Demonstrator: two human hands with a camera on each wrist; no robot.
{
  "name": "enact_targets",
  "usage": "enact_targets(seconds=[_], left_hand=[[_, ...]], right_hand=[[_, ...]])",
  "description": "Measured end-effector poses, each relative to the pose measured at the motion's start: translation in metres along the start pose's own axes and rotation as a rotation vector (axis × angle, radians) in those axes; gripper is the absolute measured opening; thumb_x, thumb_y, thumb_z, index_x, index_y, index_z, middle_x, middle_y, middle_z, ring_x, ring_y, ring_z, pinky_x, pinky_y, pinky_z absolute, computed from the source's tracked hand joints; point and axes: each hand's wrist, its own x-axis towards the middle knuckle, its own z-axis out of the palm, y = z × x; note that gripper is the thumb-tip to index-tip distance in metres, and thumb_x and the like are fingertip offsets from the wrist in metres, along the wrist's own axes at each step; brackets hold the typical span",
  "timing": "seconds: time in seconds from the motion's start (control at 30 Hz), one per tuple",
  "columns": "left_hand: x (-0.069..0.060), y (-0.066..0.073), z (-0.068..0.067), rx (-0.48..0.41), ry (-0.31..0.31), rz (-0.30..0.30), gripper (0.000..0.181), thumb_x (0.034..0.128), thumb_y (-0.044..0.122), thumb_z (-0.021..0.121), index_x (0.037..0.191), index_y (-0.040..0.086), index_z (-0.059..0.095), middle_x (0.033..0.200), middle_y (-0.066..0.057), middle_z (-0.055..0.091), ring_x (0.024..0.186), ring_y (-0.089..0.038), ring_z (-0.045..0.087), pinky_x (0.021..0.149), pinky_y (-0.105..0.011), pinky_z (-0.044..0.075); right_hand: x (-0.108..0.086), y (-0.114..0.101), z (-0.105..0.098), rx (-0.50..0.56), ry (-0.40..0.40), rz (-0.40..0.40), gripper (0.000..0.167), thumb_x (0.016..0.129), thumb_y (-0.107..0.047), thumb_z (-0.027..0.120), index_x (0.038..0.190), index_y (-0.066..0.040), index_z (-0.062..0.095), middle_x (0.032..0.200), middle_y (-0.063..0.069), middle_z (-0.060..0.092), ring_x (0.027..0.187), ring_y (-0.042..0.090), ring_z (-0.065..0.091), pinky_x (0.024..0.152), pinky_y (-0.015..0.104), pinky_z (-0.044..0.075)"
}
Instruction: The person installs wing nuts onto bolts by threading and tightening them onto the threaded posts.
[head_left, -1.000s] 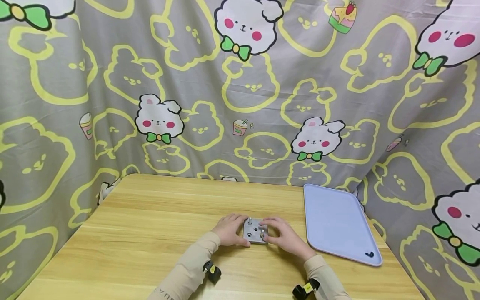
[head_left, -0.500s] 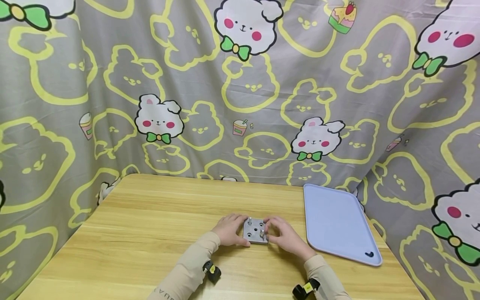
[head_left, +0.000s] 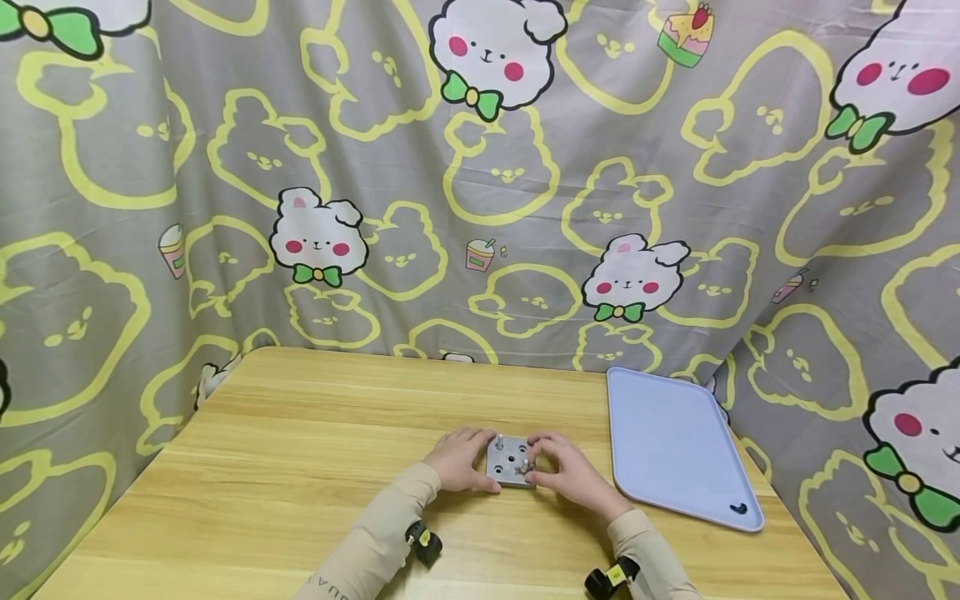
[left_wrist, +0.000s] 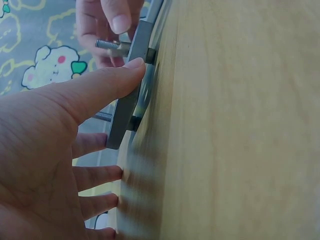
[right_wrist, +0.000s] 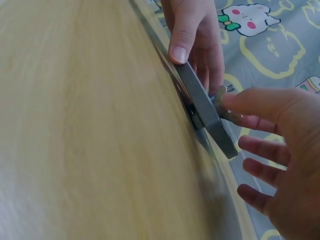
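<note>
A square grey metal plate (head_left: pixel 511 477) with several holes lies on its supports above the tabletop. My left hand (head_left: pixel 457 461) holds its left side, thumb at the near edge. Two threaded bolts stand up through it: one at the far left (head_left: pixel 500 442), and another (right_wrist: pixel 230 88) at the right carrying a wing nut (right_wrist: pixel 220 94). My right hand (head_left: pixel 567 472) pinches that wing nut between thumb and index finger, its other fingers spread apart. In the left wrist view, dark bolt heads (left_wrist: pixel 134 123) show under the plate (left_wrist: pixel 123 111).
A pale blue tray (head_left: pixel 675 446) lies on the right of the wooden table (head_left: pixel 315 442), with a small black hook-shaped mark or item (head_left: pixel 738 508) in its near corner. A patterned curtain (head_left: pixel 517 242) hangs behind and around the table.
The right fingers drew back from the wing nut half a second ago and now close on it again; its wings stand at a different angle. The left hand and plate stay put.
</note>
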Motion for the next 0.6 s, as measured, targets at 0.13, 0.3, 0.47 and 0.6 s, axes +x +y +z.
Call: enact_targets(seconds=[0.13,0.3,0.47,0.6], left_hand=[[0.0009,-0.0008,0.0006,-0.001,-0.003,0.0,0.091,0.0731,0.055,0.077,0.146,0.014,0.042,0.143,-0.011,0.051,0.137,-0.034,0.041,0.114,-0.056,0.032],[0.0012,-0.0017,0.0021,0.002,-0.001,0.0,0.092,0.0724,0.055,0.078,0.146,0.014,0.042,0.143,-0.01,0.051,0.137,-0.035,0.042,0.114,-0.056,0.032],[0.001,-0.0018,0.002,-0.001,0.001,0.002,0.091,0.073,0.054,0.078,0.146,0.013,0.042,0.144,-0.012,0.05,0.138,-0.037,0.041,0.114,-0.057,0.032],[0.0004,-0.0007,0.0008,-0.006,0.003,0.007,0.09,0.074,0.052,0.078,0.146,0.012,0.042,0.144,-0.013,0.05,0.138,-0.038,0.04,0.114,-0.058,0.031]], right_hand=[[0.0002,-0.0009,0.0001,-0.009,0.011,-0.015,0.016,0.084,-0.017,0.072,0.079,-0.024,0.06,0.123,0.013,0.063,0.117,0.037,0.057,0.102,0.063,0.041],[0.0002,-0.0008,0.0005,0.0,0.015,-0.027,0.016,0.081,-0.009,0.07,0.083,-0.021,0.06,0.123,0.013,0.063,0.117,0.036,0.056,0.102,0.063,0.041],[-0.0004,0.0019,0.0011,-0.032,0.013,-0.039,0.029,0.083,-0.014,0.074,0.11,-0.014,0.063,0.124,0.01,0.063,0.118,0.033,0.057,0.102,0.059,0.044],[-0.0013,0.002,0.0005,-0.065,-0.014,-0.048,0.039,0.084,-0.017,0.074,0.122,-0.015,0.064,0.131,0.012,0.059,0.123,0.037,0.052,0.103,0.064,0.04]])
